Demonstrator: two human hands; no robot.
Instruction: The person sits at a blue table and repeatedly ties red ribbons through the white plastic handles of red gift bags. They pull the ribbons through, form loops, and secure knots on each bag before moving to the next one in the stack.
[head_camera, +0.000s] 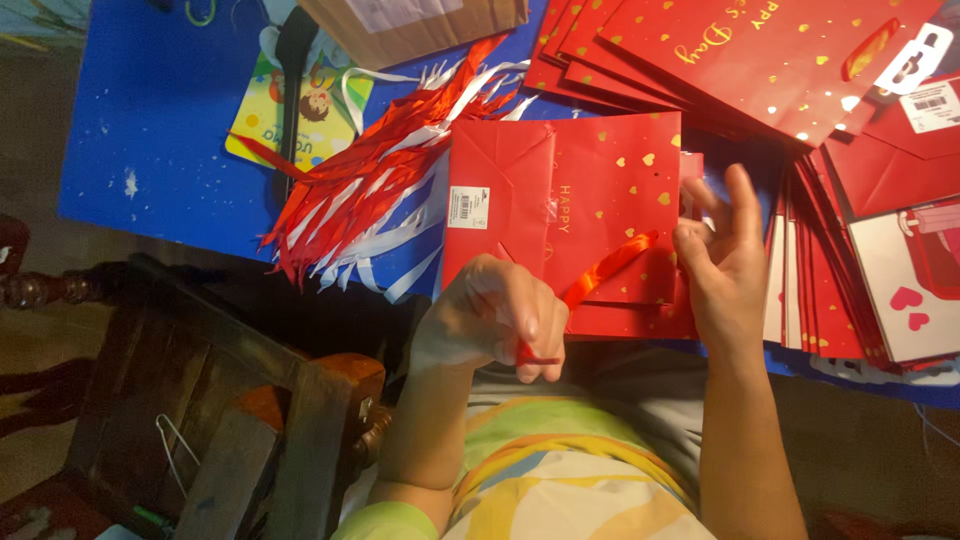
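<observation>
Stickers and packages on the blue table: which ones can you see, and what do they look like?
White barcode sticker: small rectangle on the red gift bag in the middle.
White tag: top right, on the stacked red bags.
Cardboard box: brown, top centre.
Yellow cartoon card: top left, under ribbons.

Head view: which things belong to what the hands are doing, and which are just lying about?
In hand:
left hand pinching the red ribbon
right hand at the red gift bag
ribbon pile

Lying about:
stacked red bags
cardboard box
yellow card
wooden chair
</observation>
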